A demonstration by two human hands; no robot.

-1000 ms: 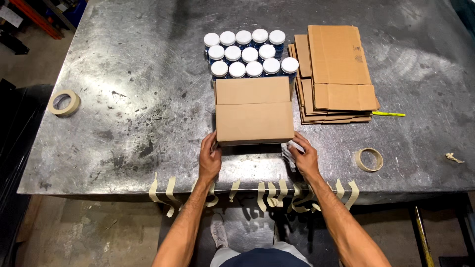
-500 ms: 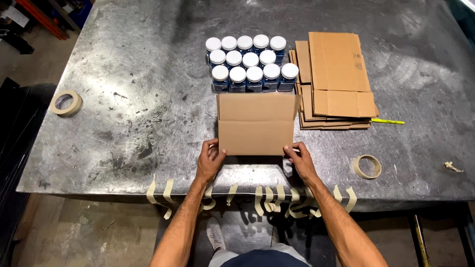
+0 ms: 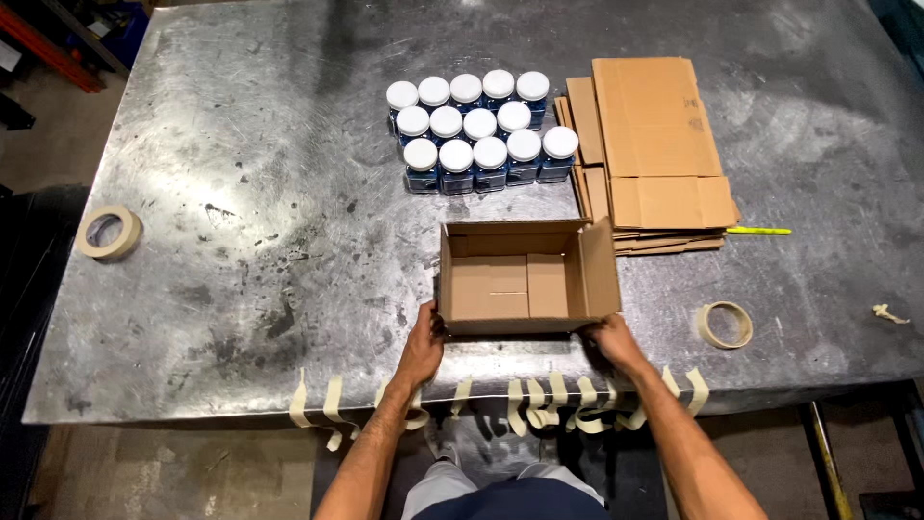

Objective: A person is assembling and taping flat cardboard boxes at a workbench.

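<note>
Both hands grip an open cardboard box [image 3: 525,279] at the steel bench's [image 3: 241,241] near edge: left hand [image 3: 423,347] on its left corner, right hand [image 3: 608,339] apparently under its right flap.

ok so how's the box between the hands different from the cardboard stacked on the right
The open box is set up, its opening toward the camera and flaps spread; the flat cardboard stack lies unfolded in a pile. The box sits near the table edge with the left hand and right hand at its lower corners; nothing touches the stack, farther back beside the white-lidded jars. Both are plain brown cardboard.
</note>
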